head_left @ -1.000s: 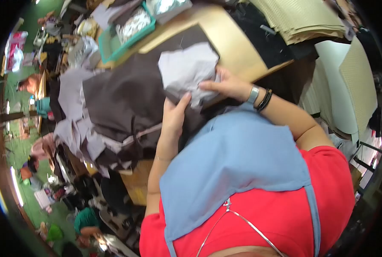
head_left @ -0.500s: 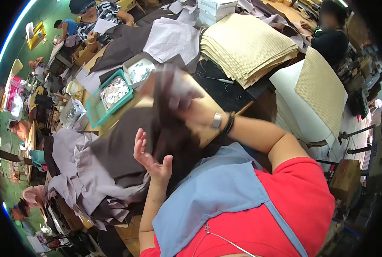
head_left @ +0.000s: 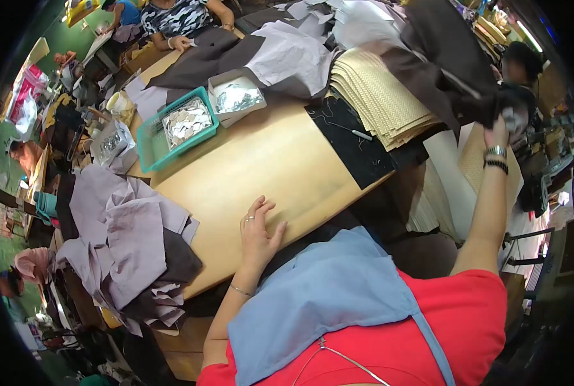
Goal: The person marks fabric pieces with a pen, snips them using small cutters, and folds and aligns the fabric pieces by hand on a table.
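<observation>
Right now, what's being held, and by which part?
The right hand holds the dark brown fabric by its near end; the left hand holds nothing.

The wooden table (head_left: 255, 167) carries a teal basket (head_left: 147, 149) and fabric pieces (head_left: 129, 222).

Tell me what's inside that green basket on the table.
The green basket holds a pale tray heaped with small, light, flat pieces; beside the tray, bare basket shows. Whatever lies beneath the top pieces or under the tray is covered, so I can't tell.
</observation>
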`<action>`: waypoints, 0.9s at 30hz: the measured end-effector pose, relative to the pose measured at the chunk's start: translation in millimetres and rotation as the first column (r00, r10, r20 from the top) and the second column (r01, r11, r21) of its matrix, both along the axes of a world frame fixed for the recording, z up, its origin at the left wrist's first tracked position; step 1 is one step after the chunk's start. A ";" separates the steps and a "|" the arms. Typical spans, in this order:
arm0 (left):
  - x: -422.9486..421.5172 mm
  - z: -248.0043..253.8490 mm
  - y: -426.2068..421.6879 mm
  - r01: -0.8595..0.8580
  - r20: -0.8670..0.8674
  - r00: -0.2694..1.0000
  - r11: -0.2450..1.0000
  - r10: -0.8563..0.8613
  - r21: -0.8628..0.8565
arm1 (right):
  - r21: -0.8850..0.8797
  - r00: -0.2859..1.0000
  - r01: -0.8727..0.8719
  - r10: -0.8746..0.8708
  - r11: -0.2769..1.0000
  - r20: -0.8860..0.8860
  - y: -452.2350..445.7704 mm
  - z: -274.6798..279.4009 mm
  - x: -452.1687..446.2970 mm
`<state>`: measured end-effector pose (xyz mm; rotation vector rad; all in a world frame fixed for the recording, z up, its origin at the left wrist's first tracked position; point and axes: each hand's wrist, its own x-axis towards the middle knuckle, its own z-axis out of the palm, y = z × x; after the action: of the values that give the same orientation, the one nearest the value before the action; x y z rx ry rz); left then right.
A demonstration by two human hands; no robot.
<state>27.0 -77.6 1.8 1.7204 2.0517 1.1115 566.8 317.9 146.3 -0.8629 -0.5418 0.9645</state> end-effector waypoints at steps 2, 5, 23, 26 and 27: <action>-0.1 -1.5 1.0 0.011 -0.046 0.999 1.000 -0.011 -0.001 | -0.076 0.995 -0.083 0.087 0.994 0.046 17.5 -60.3 101.9; -2.4 -3.2 -0.7 0.023 -0.062 0.998 1.000 -0.023 0.002 | -0.184 0.996 0.069 -0.057 0.981 0.067 -18.6 -74.1 117.5; 1.8 1.2 2.8 0.053 -0.079 0.995 0.998 -0.055 -0.031 | -0.633 0.724 0.040 0.414 0.773 0.552 -110.4 -35.9 116.2; 3.2 3.1 2.3 0.048 -0.082 0.995 0.999 -0.050 -0.022 | -0.652 0.277 0.546 0.621 0.526 0.733 -129.2 26.4 71.8; 2.8 2.5 2.1 0.049 -0.080 0.996 0.998 -0.051 -0.026 | -0.499 0.008 0.670 0.666 0.550 0.746 -130.1 34.2 73.8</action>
<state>29.8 -75.6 4.4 1.8223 2.0481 1.0143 640.7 187.8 180.5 -2.7102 -1.4047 0.2197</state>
